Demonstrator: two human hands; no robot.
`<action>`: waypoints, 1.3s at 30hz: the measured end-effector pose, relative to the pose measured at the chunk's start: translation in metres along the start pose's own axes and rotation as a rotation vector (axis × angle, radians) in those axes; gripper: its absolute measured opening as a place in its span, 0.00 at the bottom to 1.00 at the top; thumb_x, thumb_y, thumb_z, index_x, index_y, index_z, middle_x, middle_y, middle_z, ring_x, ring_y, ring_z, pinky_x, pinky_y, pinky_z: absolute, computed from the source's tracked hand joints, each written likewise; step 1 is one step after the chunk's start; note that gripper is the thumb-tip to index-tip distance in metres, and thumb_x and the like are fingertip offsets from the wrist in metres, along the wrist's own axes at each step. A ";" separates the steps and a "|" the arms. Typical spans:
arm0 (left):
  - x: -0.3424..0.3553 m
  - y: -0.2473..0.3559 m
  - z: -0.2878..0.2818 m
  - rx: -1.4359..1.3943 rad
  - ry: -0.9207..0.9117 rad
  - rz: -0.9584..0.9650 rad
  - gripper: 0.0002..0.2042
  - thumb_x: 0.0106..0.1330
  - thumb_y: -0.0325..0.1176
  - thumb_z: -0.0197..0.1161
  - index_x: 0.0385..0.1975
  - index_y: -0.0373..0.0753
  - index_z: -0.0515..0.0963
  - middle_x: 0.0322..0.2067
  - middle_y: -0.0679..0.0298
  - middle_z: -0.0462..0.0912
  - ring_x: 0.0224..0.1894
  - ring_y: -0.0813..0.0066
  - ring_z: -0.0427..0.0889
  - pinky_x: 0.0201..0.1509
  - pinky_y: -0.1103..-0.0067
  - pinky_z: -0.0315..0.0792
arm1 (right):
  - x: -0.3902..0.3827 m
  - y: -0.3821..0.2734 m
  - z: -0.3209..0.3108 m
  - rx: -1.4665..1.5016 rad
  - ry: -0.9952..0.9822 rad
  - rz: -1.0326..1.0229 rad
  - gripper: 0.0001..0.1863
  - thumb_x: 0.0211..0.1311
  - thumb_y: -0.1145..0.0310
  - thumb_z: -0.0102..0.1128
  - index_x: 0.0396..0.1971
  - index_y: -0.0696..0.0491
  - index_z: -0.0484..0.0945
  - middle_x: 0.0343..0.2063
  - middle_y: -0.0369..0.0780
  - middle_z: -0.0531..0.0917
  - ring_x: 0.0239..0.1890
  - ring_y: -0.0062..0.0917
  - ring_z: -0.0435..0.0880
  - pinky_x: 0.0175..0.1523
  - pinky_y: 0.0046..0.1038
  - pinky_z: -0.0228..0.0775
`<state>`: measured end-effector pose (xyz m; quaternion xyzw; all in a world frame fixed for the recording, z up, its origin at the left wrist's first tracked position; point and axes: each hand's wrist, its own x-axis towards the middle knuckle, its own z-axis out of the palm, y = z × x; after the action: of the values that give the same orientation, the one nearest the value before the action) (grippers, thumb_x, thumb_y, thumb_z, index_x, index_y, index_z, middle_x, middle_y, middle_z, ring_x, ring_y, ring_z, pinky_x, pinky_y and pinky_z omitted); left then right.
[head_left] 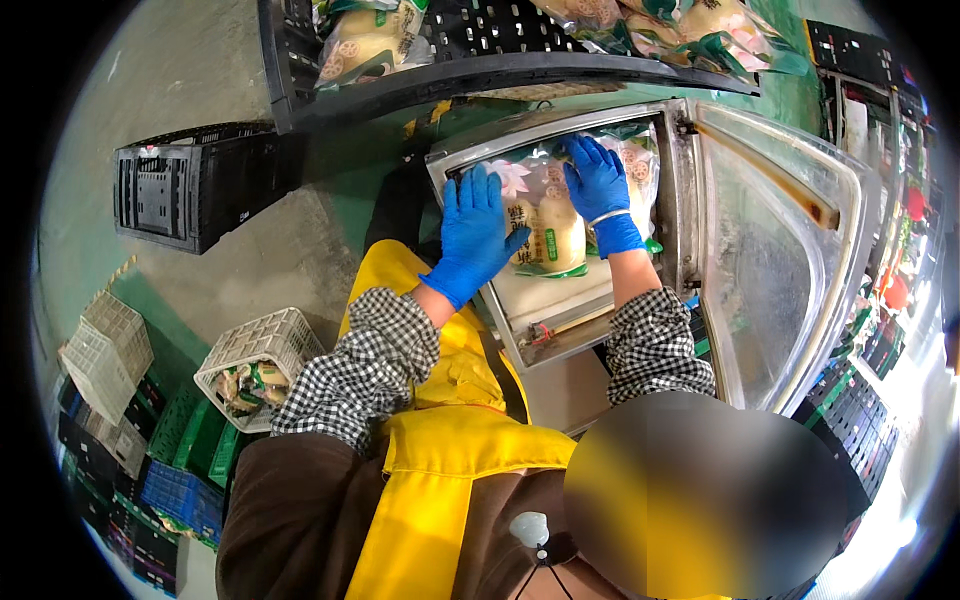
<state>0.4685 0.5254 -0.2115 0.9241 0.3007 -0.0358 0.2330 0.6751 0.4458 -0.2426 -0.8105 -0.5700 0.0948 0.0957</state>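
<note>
Two clear, green-edged plastic packs with pale lotus root inside lie side by side in a metal-rimmed chamber (560,345). The left pack (553,235) shows dark print and a pink flower; the right pack (640,165) is partly covered by my right hand. My left hand (472,235), in a blue glove, lies flat with fingers stretched at the chamber's left side, its thumb against the left pack. My right hand (600,190), also blue-gloved with a pale band at the wrist, rests on the packs near their far ends, fingers extended.
A hinged transparent lid (770,250) stands open at the chamber's right. Beyond the chamber, a black crate (520,75) holds more packs. On the left floor are a black crate (160,200), a white basket (255,340) of packs, and stacked green (190,435) and blue crates (180,500).
</note>
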 end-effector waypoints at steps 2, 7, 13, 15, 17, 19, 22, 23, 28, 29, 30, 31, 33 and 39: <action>-0.005 -0.003 -0.003 -0.006 0.021 -0.013 0.37 0.55 0.55 0.54 0.55 0.29 0.60 0.56 0.46 0.59 0.59 0.53 0.58 0.64 0.61 0.46 | 0.000 0.006 0.000 -0.014 0.007 0.035 0.17 0.53 0.66 0.51 0.46 0.45 0.72 0.47 0.40 0.74 0.51 0.33 0.71 0.53 0.37 0.63; -0.003 -0.014 -0.020 -0.134 0.151 -0.004 0.31 0.54 0.50 0.58 0.50 0.29 0.64 0.49 0.50 0.67 0.53 0.55 0.65 0.61 0.65 0.51 | -0.001 0.015 -0.002 0.125 0.026 0.507 0.10 0.54 0.63 0.49 0.31 0.49 0.78 0.34 0.44 0.80 0.37 0.41 0.78 0.41 0.40 0.69; -0.009 -0.027 -0.012 -0.039 0.198 0.047 0.30 0.53 0.50 0.59 0.49 0.32 0.66 0.46 0.54 0.70 0.50 0.59 0.66 0.59 0.60 0.51 | 0.024 -0.001 -0.006 0.096 -0.258 0.727 0.15 0.50 0.55 0.54 0.29 0.50 0.80 0.32 0.45 0.80 0.37 0.40 0.79 0.43 0.34 0.69; -0.010 -0.027 -0.013 -0.035 0.173 0.039 0.31 0.52 0.50 0.60 0.49 0.33 0.67 0.45 0.55 0.70 0.50 0.60 0.65 0.58 0.60 0.51 | 0.025 0.006 0.007 0.084 -0.238 0.738 0.17 0.51 0.53 0.52 0.30 0.50 0.80 0.33 0.46 0.80 0.38 0.41 0.78 0.43 0.36 0.69; -0.009 -0.026 -0.012 -0.037 0.143 0.029 0.31 0.51 0.51 0.61 0.49 0.33 0.67 0.45 0.56 0.69 0.50 0.61 0.64 0.58 0.60 0.51 | 0.026 0.006 0.009 0.045 -0.227 0.720 0.20 0.57 0.50 0.46 0.32 0.50 0.80 0.34 0.47 0.80 0.38 0.42 0.78 0.44 0.39 0.69; -0.006 -0.029 -0.014 -0.053 0.084 0.031 0.32 0.50 0.51 0.61 0.49 0.33 0.67 0.46 0.56 0.69 0.50 0.62 0.64 0.58 0.60 0.51 | 0.028 0.003 0.005 0.031 -0.227 0.699 0.20 0.57 0.50 0.45 0.32 0.50 0.80 0.34 0.47 0.80 0.38 0.42 0.78 0.44 0.39 0.69; -0.005 -0.031 -0.018 -0.025 0.053 0.051 0.32 0.50 0.51 0.61 0.49 0.33 0.67 0.46 0.57 0.69 0.51 0.63 0.64 0.58 0.61 0.52 | 0.029 0.000 0.003 0.007 -0.208 0.709 0.19 0.56 0.51 0.46 0.31 0.49 0.80 0.33 0.47 0.80 0.37 0.42 0.79 0.43 0.39 0.69; -0.006 -0.031 -0.019 -0.007 0.052 0.063 0.32 0.50 0.51 0.61 0.49 0.33 0.67 0.45 0.57 0.69 0.51 0.64 0.64 0.57 0.61 0.52 | 0.030 0.000 0.003 -0.001 -0.198 0.720 0.19 0.56 0.51 0.47 0.31 0.49 0.80 0.33 0.47 0.80 0.37 0.42 0.79 0.42 0.39 0.69; -0.004 -0.034 -0.021 0.035 0.047 0.074 0.31 0.51 0.51 0.60 0.49 0.34 0.66 0.45 0.57 0.69 0.51 0.65 0.64 0.57 0.62 0.52 | 0.038 -0.002 0.000 -0.067 -0.230 0.732 0.16 0.53 0.53 0.52 0.31 0.49 0.80 0.32 0.47 0.80 0.36 0.42 0.79 0.40 0.40 0.70; -0.005 -0.034 -0.022 0.029 0.042 0.075 0.31 0.51 0.51 0.60 0.49 0.34 0.66 0.45 0.57 0.69 0.51 0.65 0.64 0.57 0.63 0.53 | 0.039 0.000 0.001 -0.084 -0.254 0.755 0.15 0.53 0.53 0.53 0.30 0.48 0.79 0.32 0.46 0.80 0.36 0.41 0.79 0.39 0.40 0.70; -0.004 -0.035 -0.024 0.008 0.055 0.080 0.30 0.52 0.51 0.60 0.49 0.34 0.66 0.46 0.57 0.69 0.51 0.65 0.64 0.57 0.63 0.53 | 0.037 0.002 -0.001 -0.084 -0.254 0.730 0.15 0.52 0.53 0.54 0.30 0.49 0.79 0.32 0.46 0.80 0.36 0.42 0.79 0.39 0.39 0.70; -0.003 -0.034 -0.026 -0.014 0.071 0.080 0.30 0.52 0.50 0.60 0.49 0.35 0.66 0.46 0.57 0.69 0.52 0.64 0.64 0.57 0.63 0.53 | 0.038 0.002 -0.009 -0.088 -0.257 0.699 0.15 0.51 0.53 0.55 0.30 0.49 0.78 0.31 0.46 0.80 0.35 0.42 0.78 0.39 0.38 0.69; 0.000 -0.032 -0.026 -0.042 0.115 0.095 0.30 0.52 0.50 0.59 0.49 0.35 0.66 0.45 0.57 0.69 0.51 0.64 0.64 0.56 0.65 0.54 | 0.034 -0.002 -0.016 -0.043 -0.179 0.618 0.15 0.52 0.53 0.55 0.30 0.49 0.78 0.30 0.45 0.80 0.34 0.42 0.78 0.38 0.38 0.69; 0.014 -0.022 -0.013 -0.159 0.185 0.061 0.28 0.52 0.50 0.60 0.45 0.34 0.67 0.39 0.57 0.69 0.43 0.61 0.67 0.49 0.69 0.60 | -0.004 -0.093 -0.116 0.307 0.152 0.388 0.08 0.50 0.68 0.61 0.32 0.49 0.78 0.26 0.40 0.79 0.28 0.31 0.78 0.32 0.27 0.70</action>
<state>0.4665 0.5548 -0.2117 0.9108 0.2946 0.0807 0.2777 0.6198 0.4678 -0.1065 -0.8855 -0.3738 0.1358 0.2402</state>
